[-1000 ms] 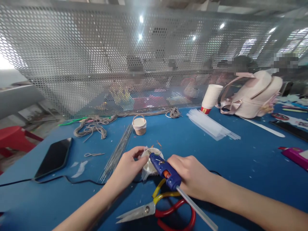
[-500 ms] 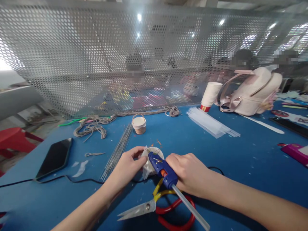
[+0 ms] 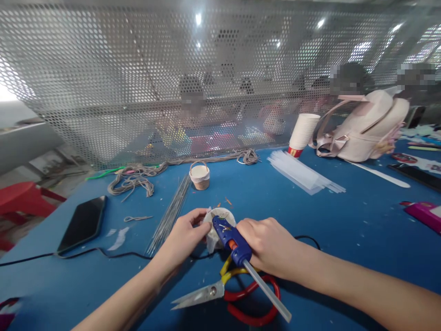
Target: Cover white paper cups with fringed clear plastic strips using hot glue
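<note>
My left hand (image 3: 189, 231) is closed on the left rim of a small paper cup (image 3: 225, 214) wrapped in thin whitish material. A blue hot glue gun (image 3: 231, 241) is gripped in my right hand (image 3: 263, 239); its nozzle points into the cup's mouth, and the tip is hard to make out. A clear glue stick (image 3: 268, 292) sticks out of the gun's back end toward me. Below the gun lie scissors (image 3: 213, 291) with red and yellow handles, blades pointing left. Beyond the cup stands a small finished-looking basket (image 3: 200, 177) with a thin arched handle.
Thin wires (image 3: 168, 218), grey cord (image 3: 132, 184) and a phone (image 3: 82, 223) lie on the left. White strips (image 3: 303, 172), stacked paper cups (image 3: 303, 133) and a pale backpack (image 3: 365, 128) are at the back right. A perforated metal screen (image 3: 138, 82) stands behind. A black cable (image 3: 103, 252) crosses the table.
The camera view has shifted slightly. Both hands keep their hold on cup and glue gun; the gun's back end has swung slightly left.
</note>
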`<state>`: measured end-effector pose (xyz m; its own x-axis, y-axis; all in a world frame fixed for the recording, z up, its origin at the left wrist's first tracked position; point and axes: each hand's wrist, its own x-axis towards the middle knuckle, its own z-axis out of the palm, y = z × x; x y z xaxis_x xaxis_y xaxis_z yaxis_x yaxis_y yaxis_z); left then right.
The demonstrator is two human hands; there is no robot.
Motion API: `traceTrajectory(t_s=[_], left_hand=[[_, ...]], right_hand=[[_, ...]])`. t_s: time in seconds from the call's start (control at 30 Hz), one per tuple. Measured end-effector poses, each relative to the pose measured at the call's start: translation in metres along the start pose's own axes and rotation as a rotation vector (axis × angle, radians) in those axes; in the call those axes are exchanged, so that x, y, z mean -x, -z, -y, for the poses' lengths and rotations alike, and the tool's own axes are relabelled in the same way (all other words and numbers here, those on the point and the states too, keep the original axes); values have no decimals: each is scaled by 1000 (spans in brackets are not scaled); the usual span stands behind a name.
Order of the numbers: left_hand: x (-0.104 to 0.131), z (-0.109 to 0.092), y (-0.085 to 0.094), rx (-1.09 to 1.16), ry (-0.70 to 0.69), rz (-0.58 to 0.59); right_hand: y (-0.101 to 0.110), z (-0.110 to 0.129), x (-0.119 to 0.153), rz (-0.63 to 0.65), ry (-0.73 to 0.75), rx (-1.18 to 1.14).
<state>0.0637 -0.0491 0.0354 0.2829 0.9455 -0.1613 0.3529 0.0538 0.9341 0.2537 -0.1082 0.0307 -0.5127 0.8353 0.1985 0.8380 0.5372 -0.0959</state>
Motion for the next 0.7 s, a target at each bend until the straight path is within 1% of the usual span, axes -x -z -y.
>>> traceTrajectory(t_s=[0.1, 0.3, 0.43, 0.7], left_hand=[[1, 1, 0, 6, 9, 2], [2, 2, -2, 67, 11, 2], [1, 2, -3, 67, 33, -14], [-1, 9, -1, 57, -28, -9]], right_hand=[[-1, -2, 1, -1, -22, 16], [-1, 0, 1, -4, -2, -15], [0, 0, 1, -11, -42, 3], [0, 2, 1, 4, -17, -26]])
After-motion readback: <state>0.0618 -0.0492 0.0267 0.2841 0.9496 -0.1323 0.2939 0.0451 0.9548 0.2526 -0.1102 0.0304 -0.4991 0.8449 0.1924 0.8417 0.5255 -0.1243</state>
